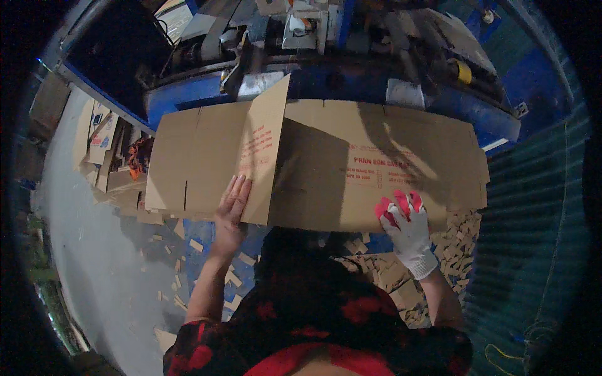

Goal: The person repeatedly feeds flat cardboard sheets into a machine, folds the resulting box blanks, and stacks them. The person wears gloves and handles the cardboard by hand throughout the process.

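Two hands are working a flattened cardboard box blank at the near edge of a blue machine. The bare left hand is lying with fingers spread flat against a raised panel of the blank, which is standing up along its fold, tilted toward the person's left. The right hand, in a white glove with red fingertips, is pressing down on the blank's near edge, fingers splayed and gripping nothing. The two hands are well apart, one at either side of the person's body. The brown blank is lying across the machine's front, spreading wide to both sides, with red print on its upper face and slots cut into its left part. Below it, cardboard offcuts are littering the floor around the person's feet, thickest at the right. Further sheets of cardboard are lying piled to the left, beside the pale floor.
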Tool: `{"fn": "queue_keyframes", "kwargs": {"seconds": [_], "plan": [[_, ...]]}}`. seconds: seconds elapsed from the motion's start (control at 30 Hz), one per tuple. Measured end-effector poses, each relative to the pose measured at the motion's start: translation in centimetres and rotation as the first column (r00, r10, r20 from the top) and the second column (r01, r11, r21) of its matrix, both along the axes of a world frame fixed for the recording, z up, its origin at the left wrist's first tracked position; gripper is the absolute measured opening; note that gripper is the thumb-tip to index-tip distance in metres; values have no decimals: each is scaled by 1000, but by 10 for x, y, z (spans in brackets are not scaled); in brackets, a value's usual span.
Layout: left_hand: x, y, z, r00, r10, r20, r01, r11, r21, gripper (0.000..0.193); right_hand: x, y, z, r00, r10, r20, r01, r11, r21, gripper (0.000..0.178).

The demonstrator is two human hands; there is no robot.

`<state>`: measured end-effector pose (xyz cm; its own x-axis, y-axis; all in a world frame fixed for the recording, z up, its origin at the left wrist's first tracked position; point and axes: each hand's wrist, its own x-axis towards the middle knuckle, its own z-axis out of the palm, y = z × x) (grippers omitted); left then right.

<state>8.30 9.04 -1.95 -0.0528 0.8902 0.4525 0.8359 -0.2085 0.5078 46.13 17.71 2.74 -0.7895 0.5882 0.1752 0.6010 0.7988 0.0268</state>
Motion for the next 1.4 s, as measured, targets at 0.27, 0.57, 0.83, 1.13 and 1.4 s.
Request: {"fn": "queue_keyframes", "kwargs": {"seconds": [0.27,0.57,0.83,1.13,1.4], "plan": [[-30,94,18,989,94,-118,-89,995,48,44,-26,105,-28,991,-42,-130,63,985,160,44],[-63,227,-5,975,95,-203,-71,990,120,55,-62,234,-43,994,-61,-96,83,966,244,49],[-61,370,8,891,220,-397,-253,967,-32,48,-139,378,-20,928,-371,28,364,921,140,47],[-126,124,14,774,404,487,-257,904,-341,44,-28,239,-37,830,-479,-286,524,846,103,51],[-149,1,-52,899,367,-239,-405,905,-134,50,167,213,-50,366,-890,-273,931,351,104,65]]}}
